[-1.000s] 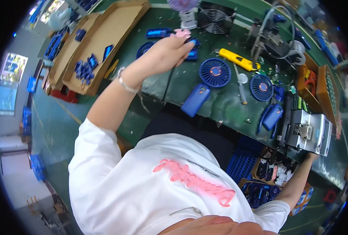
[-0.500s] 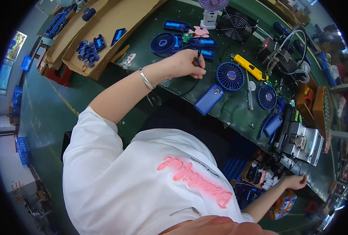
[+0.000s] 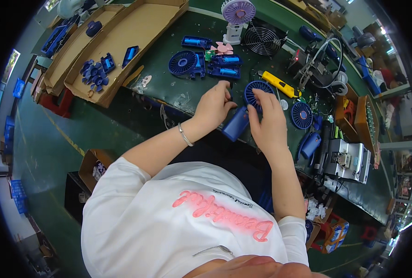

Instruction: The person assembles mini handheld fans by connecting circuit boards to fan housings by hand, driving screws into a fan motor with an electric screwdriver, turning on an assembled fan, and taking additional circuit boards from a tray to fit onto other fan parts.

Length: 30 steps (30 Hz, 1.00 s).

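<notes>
Left hand (image 3: 211, 105): fingers curled, half closed, beside blue plastic handheld fan (image 3: 236, 125); grip can't tell. Right hand (image 3: 270, 121): part-open, thumb and fingers apart over same fan's round grille, covering part of it; firm hold can't tell. Fan lies at near table edge, between hands. Two more blue round-grilled fans: one left (image 3: 183, 63), one right (image 3: 301, 115). Beyond: one yellow cutter knife (image 3: 280, 84), one pink fan blade (image 3: 222, 48), one upright white-and-purple fan (image 3: 234, 32).
</notes>
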### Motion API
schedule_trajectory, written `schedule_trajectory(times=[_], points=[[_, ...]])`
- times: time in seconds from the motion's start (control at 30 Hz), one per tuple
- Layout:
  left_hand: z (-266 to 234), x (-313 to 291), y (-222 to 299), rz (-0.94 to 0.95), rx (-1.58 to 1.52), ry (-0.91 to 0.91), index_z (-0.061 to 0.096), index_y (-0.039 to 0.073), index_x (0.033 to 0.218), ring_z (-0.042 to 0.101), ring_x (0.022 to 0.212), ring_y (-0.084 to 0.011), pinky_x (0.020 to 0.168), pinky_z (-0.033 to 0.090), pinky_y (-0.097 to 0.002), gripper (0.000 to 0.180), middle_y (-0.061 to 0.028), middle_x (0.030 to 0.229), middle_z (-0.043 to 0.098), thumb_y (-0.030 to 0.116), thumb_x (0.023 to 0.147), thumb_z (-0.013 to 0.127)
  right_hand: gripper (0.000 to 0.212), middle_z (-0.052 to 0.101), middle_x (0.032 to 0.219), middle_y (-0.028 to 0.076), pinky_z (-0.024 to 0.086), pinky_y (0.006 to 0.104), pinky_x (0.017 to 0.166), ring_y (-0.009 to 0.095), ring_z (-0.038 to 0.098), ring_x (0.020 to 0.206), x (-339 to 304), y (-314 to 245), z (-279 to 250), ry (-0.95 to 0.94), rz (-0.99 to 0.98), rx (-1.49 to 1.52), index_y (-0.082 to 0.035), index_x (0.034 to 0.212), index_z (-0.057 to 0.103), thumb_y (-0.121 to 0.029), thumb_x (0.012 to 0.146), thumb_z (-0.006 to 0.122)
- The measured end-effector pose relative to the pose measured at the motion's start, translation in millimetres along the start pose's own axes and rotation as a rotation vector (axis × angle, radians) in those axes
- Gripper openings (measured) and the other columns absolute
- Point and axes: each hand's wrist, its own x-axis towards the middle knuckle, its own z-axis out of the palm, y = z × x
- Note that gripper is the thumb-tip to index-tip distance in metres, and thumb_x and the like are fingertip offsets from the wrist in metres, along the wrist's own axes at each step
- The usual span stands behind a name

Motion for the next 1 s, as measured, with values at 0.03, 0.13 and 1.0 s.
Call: schedule_trajectory(times=[0.03, 0.13, 1.0], points=[[-1, -1, 3, 0.020, 0.015, 0.019, 0.051, -0.003, 0.111, 0.061, 0.081, -0.0351, 0.073, 0.050, -0.0414, 0.048, -0.0147, 0.089, 0.060, 0.003, 0.070, 0.075, 0.032, 0.058, 0.109, 0.017, 0.049, 0.0419, 0.085, 0.036, 0.058, 0.101, 10, -4, 3, -0.014, -0.024, -0.026, -0.002, 0.114, 0.058, -0.005, 0.083, 0.063], [0, -3, 1, 0.152, 0.130, 0.057, 0.050, -0.003, 0.120, 0.059, 0.080, -0.0321, 0.072, 0.049, -0.0398, 0.054, -0.0150, 0.089, 0.057, 0.002, 0.072, 0.074, 0.024, 0.058, 0.103, 0.016, 0.049, 0.0419, 0.084, 0.034, 0.058, 0.099, 51, -18, -8, -0.021, -0.174, -0.149, -0.003, 0.106, 0.059, -0.006, 0.083, 0.063], [-7, 6, -4, 0.203, 0.248, -0.208, 0.039, -0.011, 0.135, 0.053, 0.097, -0.0320, 0.087, 0.047, -0.0390, 0.062, -0.0188, 0.102, 0.048, -0.004, 0.076, 0.058, 0.026, 0.065, 0.110, 0.024, 0.053, 0.0424, 0.089, 0.036, 0.063, 0.105, 274, 116, -10, -0.313, 0.201, -0.851, 0.001, 0.102, 0.067, -0.004, 0.078, 0.060]])
